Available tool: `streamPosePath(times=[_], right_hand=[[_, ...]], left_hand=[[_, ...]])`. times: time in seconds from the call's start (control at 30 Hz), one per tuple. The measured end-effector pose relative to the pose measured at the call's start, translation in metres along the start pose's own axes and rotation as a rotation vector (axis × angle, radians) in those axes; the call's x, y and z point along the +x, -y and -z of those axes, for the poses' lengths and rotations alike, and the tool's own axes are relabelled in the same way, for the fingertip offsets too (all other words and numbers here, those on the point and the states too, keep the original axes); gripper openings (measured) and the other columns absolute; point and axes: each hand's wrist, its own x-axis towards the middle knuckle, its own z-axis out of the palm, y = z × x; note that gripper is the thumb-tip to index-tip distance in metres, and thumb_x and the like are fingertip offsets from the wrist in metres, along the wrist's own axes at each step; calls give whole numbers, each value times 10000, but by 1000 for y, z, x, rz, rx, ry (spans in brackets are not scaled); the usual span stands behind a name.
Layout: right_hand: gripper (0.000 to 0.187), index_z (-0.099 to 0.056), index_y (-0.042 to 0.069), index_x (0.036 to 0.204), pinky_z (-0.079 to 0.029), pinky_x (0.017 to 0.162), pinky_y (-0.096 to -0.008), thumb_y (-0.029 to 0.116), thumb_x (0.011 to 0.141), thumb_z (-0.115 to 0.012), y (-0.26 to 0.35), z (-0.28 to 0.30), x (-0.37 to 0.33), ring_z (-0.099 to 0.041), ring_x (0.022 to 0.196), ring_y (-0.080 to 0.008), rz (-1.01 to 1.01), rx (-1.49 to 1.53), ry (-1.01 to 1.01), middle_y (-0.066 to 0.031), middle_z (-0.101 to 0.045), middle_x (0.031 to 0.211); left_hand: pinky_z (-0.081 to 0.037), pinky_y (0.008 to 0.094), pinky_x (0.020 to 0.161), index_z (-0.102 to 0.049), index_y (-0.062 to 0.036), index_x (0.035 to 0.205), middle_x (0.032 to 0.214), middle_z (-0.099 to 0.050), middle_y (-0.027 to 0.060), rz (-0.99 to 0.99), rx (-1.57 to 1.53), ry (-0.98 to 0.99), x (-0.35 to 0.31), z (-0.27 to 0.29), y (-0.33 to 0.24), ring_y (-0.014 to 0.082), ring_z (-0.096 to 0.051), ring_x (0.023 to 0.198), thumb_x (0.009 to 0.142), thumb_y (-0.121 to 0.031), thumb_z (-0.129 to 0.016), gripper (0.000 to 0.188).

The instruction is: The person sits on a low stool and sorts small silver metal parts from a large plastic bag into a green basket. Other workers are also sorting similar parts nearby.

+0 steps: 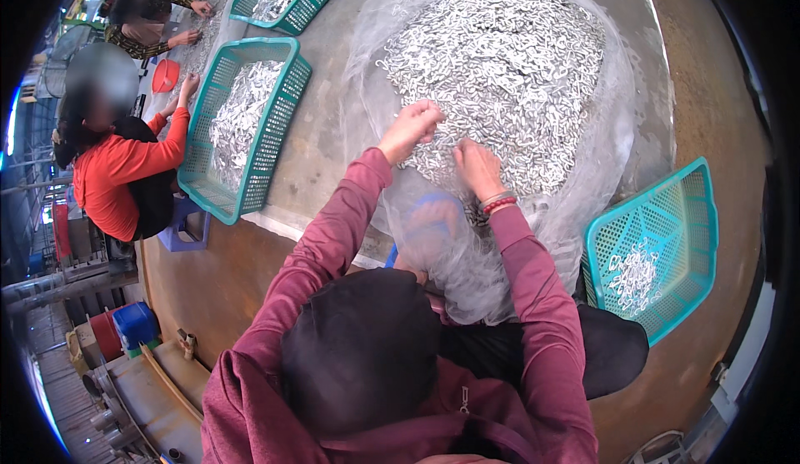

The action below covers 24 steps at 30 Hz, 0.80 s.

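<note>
A broad heap of small silvery S-shaped metal hooks (508, 72) lies on translucent white netting (621, 122) in front of me. Above its near left edge is my left hand (410, 132), its fingers curled together; anything in them is too small to make out. To the right of it, my right hand (479, 170), with a red bead bracelet at the wrist, reaches down to the near side of the heap. Its fingers are bent toward the hooks, and whatever they grip is hidden.
A teal basket (708, 222) at my right holds a small lot of hooks. Two fuller teal baskets (302, 76) (310, 15) stand at the left. Beyond them a person in an orange top (125, 168) sits on a purple stool (185, 229); other people work farther back near a red scoop (165, 75).
</note>
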Motion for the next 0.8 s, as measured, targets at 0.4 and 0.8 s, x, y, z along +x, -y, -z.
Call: streamPosePath(times=[0.4,0.8], right_hand=[[315,-569,37,825,-436,579,-462,349,853,-597,-17,45,28,-566,651,-399,-70,2,-131,-195,-595,671],[200,-517,-17,1002,-508,893,-411,164,919,-515,-44,83,19,-541,1072,-384,-61,2215,334,-281,-513,1172]], left_hand=[[-304,184,391,-584,-52,927,689,-477,-26,156,-203,170,-2,13,-12,47,-395,529,820,-186,-644,182],[-470,351,637,-652,-51,836,745,-642,98,-165,946,13,10,17,2,207,-616,692,743,-228,-715,210]])
